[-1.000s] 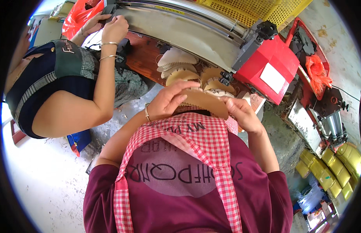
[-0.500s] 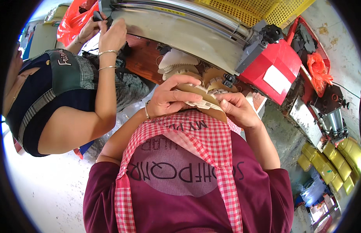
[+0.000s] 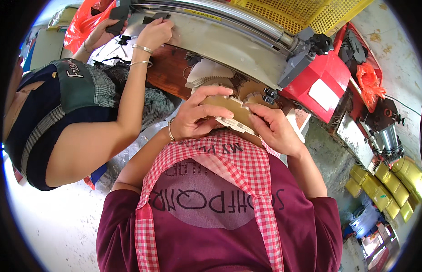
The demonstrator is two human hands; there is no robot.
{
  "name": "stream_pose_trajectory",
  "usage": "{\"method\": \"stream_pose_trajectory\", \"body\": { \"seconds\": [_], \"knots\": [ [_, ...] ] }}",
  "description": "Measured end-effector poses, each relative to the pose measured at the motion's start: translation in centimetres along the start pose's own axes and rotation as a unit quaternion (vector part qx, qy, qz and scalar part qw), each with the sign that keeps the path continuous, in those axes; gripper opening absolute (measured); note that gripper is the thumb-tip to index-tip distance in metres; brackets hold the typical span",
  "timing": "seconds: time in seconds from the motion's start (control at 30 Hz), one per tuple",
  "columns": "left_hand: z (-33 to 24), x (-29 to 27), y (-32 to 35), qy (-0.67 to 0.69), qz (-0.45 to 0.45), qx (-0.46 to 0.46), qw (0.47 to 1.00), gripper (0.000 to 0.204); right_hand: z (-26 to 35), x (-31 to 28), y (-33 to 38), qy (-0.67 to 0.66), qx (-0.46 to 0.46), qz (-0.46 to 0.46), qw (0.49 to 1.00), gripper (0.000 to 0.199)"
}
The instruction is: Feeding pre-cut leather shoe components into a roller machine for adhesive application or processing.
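Observation:
A tan, curved flat piece with a pale, notched edge (image 3: 236,110) is held close in front of my apron. My left hand (image 3: 199,113) grips its left part, fingers over the top. At its right end, my right hand (image 3: 275,129) pinches the edge between thumb and fingers. What the piece is made of, I cannot tell. Just beyond my hands lies a pile of similar white and tan pieces with notched rims (image 3: 211,71). More tan pieces (image 3: 254,88) lie beside it, partly under the machine.
A roller machine with a metal bed (image 3: 229,43) and red end housing (image 3: 317,84) spans the far side. At left, a co-worker's hands (image 3: 157,32) hold dark flat pieces at the bed. A yellow basket (image 3: 306,13) stands behind; a red basket (image 3: 370,50) is at right.
My right hand has shifted its fingers over the top of the piece's right end, and the piece has tilted to show more of its tan face. The co-worker's hand moved right over the bed.

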State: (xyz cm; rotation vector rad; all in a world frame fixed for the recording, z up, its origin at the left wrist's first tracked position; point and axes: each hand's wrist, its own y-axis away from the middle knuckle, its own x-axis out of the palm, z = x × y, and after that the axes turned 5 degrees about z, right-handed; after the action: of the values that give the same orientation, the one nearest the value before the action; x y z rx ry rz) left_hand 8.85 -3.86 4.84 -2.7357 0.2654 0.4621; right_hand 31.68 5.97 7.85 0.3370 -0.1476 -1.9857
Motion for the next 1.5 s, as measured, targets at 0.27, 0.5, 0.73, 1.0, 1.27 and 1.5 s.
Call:
{"method": "stream_pose_trajectory", "body": {
  "seconds": [0.27,0.5,0.73,1.0,1.27,1.5],
  "knots": [
    [0.2,0.3,0.6,0.006,0.013,-0.026,1.000,0.036,0.1,1.0,0.1,0.043,0.018,-0.045,0.998,0.013],
    [0.0,0.1,0.0,0.005,0.036,0.027,0.999,0.037,0.9,1.2,-0.3,-0.002,0.034,-0.060,0.998,0.011],
    [0.0,0.5,-0.2,0.043,0.031,0.040,0.998,0.040,0.0,1.8,-0.3,-0.058,0.035,-0.083,0.994,0.019],
    [0.0,0.5,-0.2,0.021,0.007,0.050,0.998,0.038,-0.1,1.5,-0.3,-0.112,0.027,-0.088,0.989,0.024],
    [0.5,0.6,-0.1,0.005,-0.033,-0.036,0.999,0.029,-1.0,1.2,-0.2,-0.107,0.005,-0.085,0.991,0.022],
    [0.6,-0.6,0.1,-0.013,-0.094,-0.146,0.985,0.020,-5.7,1.7,-0.6,-0.169,0.050,-0.086,0.981,0.027]
  ]
}}
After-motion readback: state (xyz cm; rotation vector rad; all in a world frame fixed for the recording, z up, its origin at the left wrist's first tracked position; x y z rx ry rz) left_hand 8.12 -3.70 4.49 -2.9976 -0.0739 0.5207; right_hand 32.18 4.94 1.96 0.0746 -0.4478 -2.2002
